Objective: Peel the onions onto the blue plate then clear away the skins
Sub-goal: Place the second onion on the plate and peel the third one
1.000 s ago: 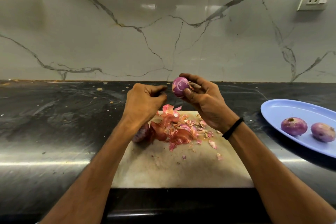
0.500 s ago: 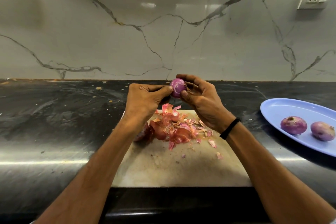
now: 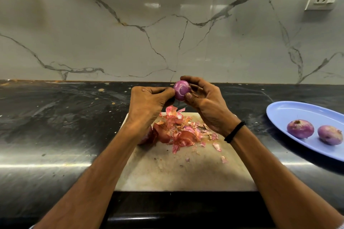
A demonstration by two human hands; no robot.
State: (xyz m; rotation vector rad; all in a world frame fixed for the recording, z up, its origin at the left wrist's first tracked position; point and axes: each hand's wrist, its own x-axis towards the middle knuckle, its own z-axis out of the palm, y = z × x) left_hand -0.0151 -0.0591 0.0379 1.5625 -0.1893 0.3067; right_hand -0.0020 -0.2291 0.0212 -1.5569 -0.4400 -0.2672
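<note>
Purple round onion [image 3: 181, 90] gripped in our right hand [image 3: 206, 106], our left hand [image 3: 149, 106] pinching its left side, above far edge of beige rectangular cutting board [image 3: 186, 173]. Pink papery skins [image 3: 178, 130] heap there. Blue oval plate [image 3: 297, 111], at black counter's [image 3: 55, 117] right edge, holds two peeled onions [image 3: 300, 128] [image 3: 329, 135].

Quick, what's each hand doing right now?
Left hand: fingers curled, pinching at the left side of the onion.
Right hand: holding the same onion between thumb and fingers.
</note>
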